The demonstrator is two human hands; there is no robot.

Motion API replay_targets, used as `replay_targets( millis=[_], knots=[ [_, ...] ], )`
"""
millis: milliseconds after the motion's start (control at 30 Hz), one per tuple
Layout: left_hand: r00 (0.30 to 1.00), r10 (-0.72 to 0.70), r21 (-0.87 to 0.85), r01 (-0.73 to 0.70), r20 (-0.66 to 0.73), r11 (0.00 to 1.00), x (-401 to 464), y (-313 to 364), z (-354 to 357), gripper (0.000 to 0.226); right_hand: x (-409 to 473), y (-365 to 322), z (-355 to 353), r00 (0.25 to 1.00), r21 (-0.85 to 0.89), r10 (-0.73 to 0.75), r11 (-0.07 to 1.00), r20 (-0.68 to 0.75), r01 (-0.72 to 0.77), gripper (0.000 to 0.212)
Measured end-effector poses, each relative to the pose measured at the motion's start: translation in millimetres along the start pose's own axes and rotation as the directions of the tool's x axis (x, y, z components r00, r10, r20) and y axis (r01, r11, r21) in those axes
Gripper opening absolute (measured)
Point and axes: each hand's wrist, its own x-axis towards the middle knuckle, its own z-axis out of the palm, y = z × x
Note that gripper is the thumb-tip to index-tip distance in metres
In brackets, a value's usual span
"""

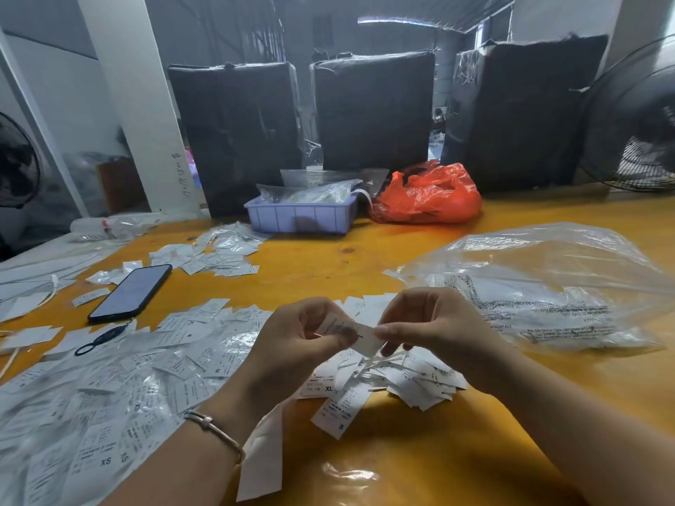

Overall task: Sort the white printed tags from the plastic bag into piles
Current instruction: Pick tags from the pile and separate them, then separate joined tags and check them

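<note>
Step in hand: reading one tag before assigning it to a pile. The left hand (292, 345) and right hand (434, 323) pinch a single tag (359, 336) between them, raised above the bench (365, 257). The fingers of both hands are clenched on the tag's opposite ends; its printed face is too blurred to read.

Directly below, at 6 o'clock from the hands, lies an unsorted heap (394, 381) of tags marked S and XL. The plastic bag (548, 286) lies at 3 o'clock, slack and apparently almost emptied. Spread tags (109, 378), many in clear sleeves, cover the bench at 8 o'clock; a smaller pile (219, 253) sits at 11 o'clock.

Next move, as judged: identify the size mark, then carry the tag to the matching pile and let go.

Obstructions: a phone (131, 292) and a black ring (95, 343) lie among the tags at 10 o'clock, limiting pile space. A blue tray (303, 217) and a red bag (427, 195) stand at 12 o'clock, well apart.
</note>
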Motion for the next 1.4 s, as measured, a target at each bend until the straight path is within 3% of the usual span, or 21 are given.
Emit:
replay_targets(
  millis=[67, 133, 200, 267, 367, 467, 533, 700, 800, 900, 1000, 1100, 1200, 1333, 1400],
  knots=[
    [1.000, -0.016, 0.011, 0.016, -0.025, 1.000, 1, -2, -1, 0.005, 2, 4, -7, 0.985, -0.287, -0.080, 0.957, -0.153, 0.033, 0.005],
    [0.999, -0.032, 0.026, 0.033, -0.037, 0.999, 1, -5, -1, 0.012, 5, 9, -17, 0.923, -0.633, -0.205, 0.773, -0.324, -0.051, 0.007],
    [0.997, -0.055, 0.029, 0.057, -0.053, 0.998, 1, -7, -2, 0.014, 8, 11, -30, 0.860, -0.765, -0.257, 0.609, -0.440, -0.209, 0.013],
    [0.995, -0.073, 0.010, 0.074, -0.069, 0.997, 1, -7, -3, 0.015, 10, 15, -42, 0.844, -0.813, -0.204, 0.451, -0.497, -0.370, 0.021],
    [0.995, -0.081, -0.055, 0.077, -0.064, 0.996, 0, -5, -3, 0.023, 9, 22, -57, 0.803, -0.763, -0.077, 0.376, -0.591, -0.525, 0.019],
    [0.995, -0.079, -0.079, 0.075, -0.058, 0.994, -1, -5, -2, 0.023, 11, 27, -65, 0.803, -0.771, 0.114, 0.229, -0.585, -0.594, 0.011],
    [0.997, -0.056, -0.022, 0.055, -0.048, 0.998, -1, -5, -1, 0.019, 12, 30, -67, 0.789, -0.755, 0.156, 0.230, -0.594, -0.614, 0.018],
    [0.998, -0.045, 0.041, 0.047, -0.034, 0.998, -3, -6, -1, 0.014, 14, 40, -76, 0.785, -0.761, 0.065, 0.210, -0.616, -0.614, 0.016],
    [0.998, -0.060, 0.016, 0.060, -0.024, 0.998, -3, -6, 1, 0.011, 15, 43, -78, 0.787, -0.750, 0.032, 0.280, -0.617, -0.599, 0.018],
    [0.997, -0.073, -0.022, 0.073, -0.011, 0.997, -3, -5, 1, 0.007, 16, 42, -76, 0.770, -0.765, -0.171, 0.365, -0.615, -0.530, 0.018],
    [0.997, -0.075, -0.041, 0.075, 0.004, 0.996, -2, -6, 0, 0.009, 18, 39, -68, 0.709, -0.702, -0.261, 0.558, -0.655, -0.443, 0.020],
    [0.996, -0.094, -0.071, 0.094, 0.004, 0.993, -1, -6, 0, 0.006, 17, 38, -57, 0.748, -0.577, -0.172, 0.750, -0.641, -0.322, 0.016],
    [0.993, -0.116, -0.132, 0.114, -0.012, 0.985, -1, -6, 1, 0.010, 13, 28, -42, 0.837, -0.236, 0.006, 0.958, -0.547, -0.161, 0.011],
    [0.995, -0.094, -0.141, 0.087, -0.042, 0.986, 0, -8, 0, 0.019, 12, 17, -31, 0.934, 0.185, 0.157, 0.978, -0.322, -0.101, 0.012],
    [0.994, -0.092, -0.161, 0.082, -0.054, 0.984, 1, -8, 1, 0.013, 12, 15, -28, 0.965, 0.287, 0.180, 0.950, -0.192, -0.120, 0.016]
  ],
)
